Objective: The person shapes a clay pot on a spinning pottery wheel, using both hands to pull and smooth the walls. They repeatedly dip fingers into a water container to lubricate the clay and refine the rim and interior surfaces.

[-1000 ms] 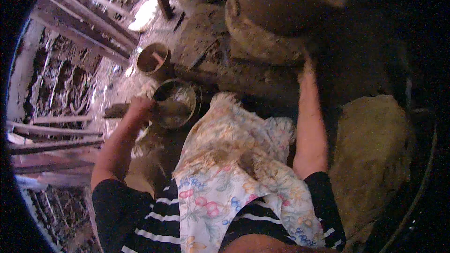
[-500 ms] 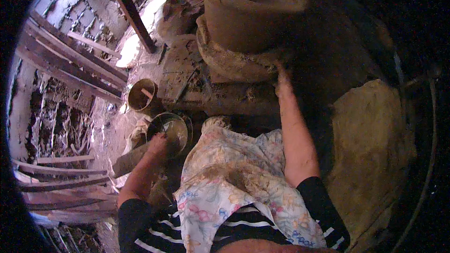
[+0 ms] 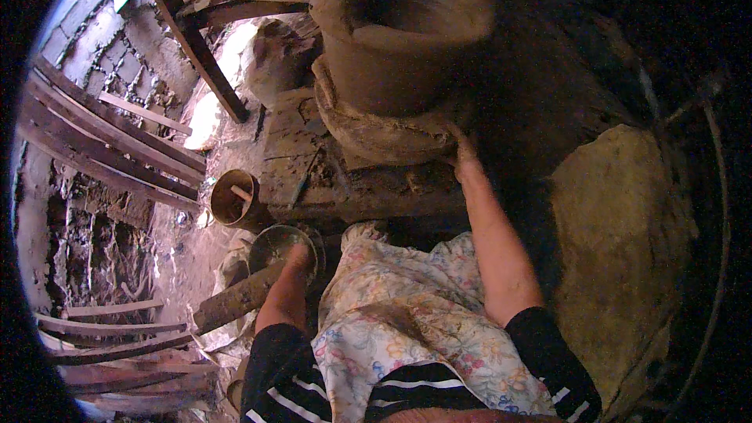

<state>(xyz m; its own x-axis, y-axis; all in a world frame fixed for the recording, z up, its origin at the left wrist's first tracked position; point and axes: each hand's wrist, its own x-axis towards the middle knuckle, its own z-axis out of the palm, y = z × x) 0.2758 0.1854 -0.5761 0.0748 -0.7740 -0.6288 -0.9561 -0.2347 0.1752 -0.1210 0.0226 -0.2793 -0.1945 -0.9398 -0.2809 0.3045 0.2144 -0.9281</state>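
A large brown clay pot [image 3: 399, 63] with an uneven rim stands in front of me. It rests on a wider round base [image 3: 376, 131] that looks coated in clay. My right hand [image 3: 464, 153] touches the base's right side, its fingers lost in shadow. On the left, my left hand [image 3: 298, 256] reaches down into a round basin [image 3: 270, 241] beside my lap; its fingers are hidden inside. Just beyond the basin stands a bucket [image 3: 223, 207] with a short stick-like piece [image 3: 241, 193] in it. A floral cloth [image 3: 399, 290], smeared with mud, covers my lap.
A plank-like piece [image 3: 235, 298] lies under my left forearm. Wooden bars [image 3: 117, 137] run along the left by a block wall. A dark wooden leg [image 3: 192, 43] slants at upper left. To the right lies a large tan sheet or sack [image 3: 607, 243].
My left hand has gone deeper into the basin and its fingers have dropped out of sight. My right hand stays at the pot's base. The whole view has shifted slightly.
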